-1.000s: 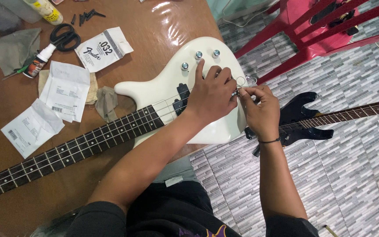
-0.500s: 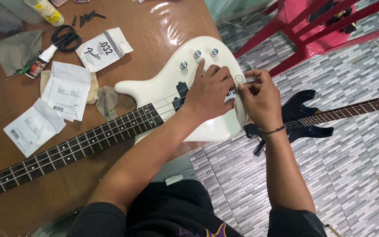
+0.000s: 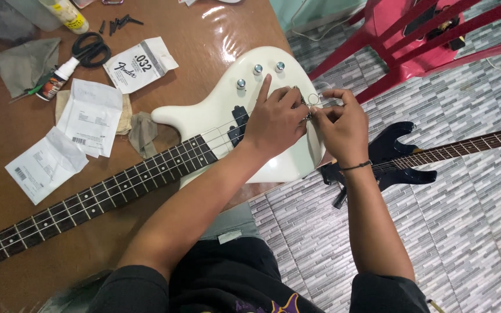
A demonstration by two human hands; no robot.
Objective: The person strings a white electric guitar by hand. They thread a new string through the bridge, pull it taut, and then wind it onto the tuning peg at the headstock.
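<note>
Lying across the brown surface point(image 3: 215, 35), the white bass guitar point(image 3: 215, 113) has its body at the edge. Over the bridge end, the left hand point(image 3: 273, 124) presses down, fingers curled, while the right hand point(image 3: 340, 127) pinches a thin string point(image 3: 313, 99).

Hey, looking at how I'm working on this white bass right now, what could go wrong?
1. The white bass body reaches the table edge under both hands; a push might tip it toward the dark guitar on the floor.
2. The left hand and right hand pinch a thin string loop; its end may prick a finger or scratch the finish.
</note>
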